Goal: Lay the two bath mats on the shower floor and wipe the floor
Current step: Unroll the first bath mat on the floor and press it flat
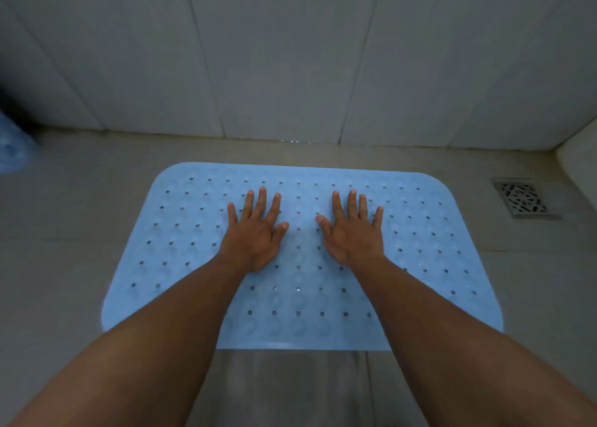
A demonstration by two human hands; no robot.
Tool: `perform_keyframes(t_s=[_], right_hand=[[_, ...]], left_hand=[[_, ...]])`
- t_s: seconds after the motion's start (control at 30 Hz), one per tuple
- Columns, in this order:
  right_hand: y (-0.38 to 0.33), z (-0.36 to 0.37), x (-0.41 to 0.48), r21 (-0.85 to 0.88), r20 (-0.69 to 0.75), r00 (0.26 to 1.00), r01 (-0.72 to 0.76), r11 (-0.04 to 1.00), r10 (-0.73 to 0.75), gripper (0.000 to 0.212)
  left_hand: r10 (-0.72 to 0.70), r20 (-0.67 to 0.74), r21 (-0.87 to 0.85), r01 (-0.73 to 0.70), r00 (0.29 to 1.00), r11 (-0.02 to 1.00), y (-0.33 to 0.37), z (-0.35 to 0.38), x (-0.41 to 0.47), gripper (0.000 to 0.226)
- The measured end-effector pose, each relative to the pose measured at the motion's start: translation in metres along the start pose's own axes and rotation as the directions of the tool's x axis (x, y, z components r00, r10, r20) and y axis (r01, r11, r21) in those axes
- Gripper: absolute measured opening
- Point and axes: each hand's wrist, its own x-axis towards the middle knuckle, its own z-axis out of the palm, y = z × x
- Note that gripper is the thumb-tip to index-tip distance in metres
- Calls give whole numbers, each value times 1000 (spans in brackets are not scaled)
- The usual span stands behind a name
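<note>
**Both palms flat on first mat, pressing it down**

I have the left hand (255,236) and right hand (352,233) side by side on the blue mat (181,233), palms down. The fingers (261,200) are spread wide and straight and hold nothing. My read: flat hands because the mat needs seating against the shower floor (71,233), probably to set its underside grip and smooth it out. Pinching would only lift it. The hands sit near the mat's middle with a gap between the thumbs, so the load goes on both halves.

The mat lies flat under and around the fingers. Its far edge is just beyond the fingertips and its near edge is back toward the forearms. It has rows of small holes, and no curl shows at the corners.

Well off to the left of the fingers, at the frame edge, is a blue blurred shape (11,145). It may be the second mat, too blurred to say. Right of the fingers, clear of the mat, is a metal drain (523,199).

The floor is beige tile and dimly lit. The tiled wall (290,55) rises just past the fingertips. No cloth is in view, so I judge wiping not started.
</note>
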Motion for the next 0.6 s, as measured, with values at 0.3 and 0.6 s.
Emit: perform_keyframes(t_s=[0.3, 0.6], right_hand=[[-138, 35, -49, 58, 35, 983, 176, 983, -178, 66], [-169, 63, -66, 53, -37, 986, 162, 985, -160, 66]], left_hand=[[-148, 29, 13, 147, 989, 989, -105, 0, -80, 66], [-159, -27, 29, 160, 987, 987, -136, 10, -98, 66]])
